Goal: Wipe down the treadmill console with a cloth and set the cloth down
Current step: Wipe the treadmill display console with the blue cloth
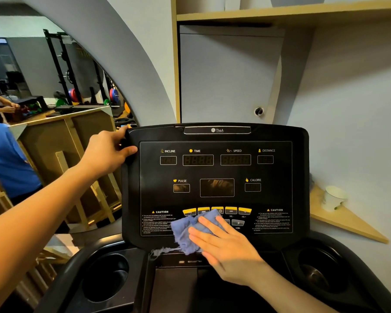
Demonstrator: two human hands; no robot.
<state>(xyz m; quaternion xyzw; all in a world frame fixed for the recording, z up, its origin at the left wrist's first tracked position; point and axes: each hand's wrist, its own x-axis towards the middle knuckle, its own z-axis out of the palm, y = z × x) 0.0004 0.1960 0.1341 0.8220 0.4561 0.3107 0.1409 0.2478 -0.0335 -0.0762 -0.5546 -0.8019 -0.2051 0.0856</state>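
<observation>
The black treadmill console [216, 172] fills the middle of the view, with dark displays and a row of yellow buttons low on its face. A crumpled blue cloth [186, 233] lies against the console's lower middle, partly over the buttons, with frayed threads hanging off its bottom edge. My right hand [224, 242] presses flat on the cloth, fingers spread and pointing up-left. My left hand [110, 150] grips the console's upper left corner, thumb on the front face and fingers wrapped behind.
Two round cup holders [105, 276] [321, 274] flank a tray below the console. A white paper cup [333, 198] stands on a wooden corner shelf at right. A cupboard rises behind. At left, a curved mirror reflects gym racks and a person in blue.
</observation>
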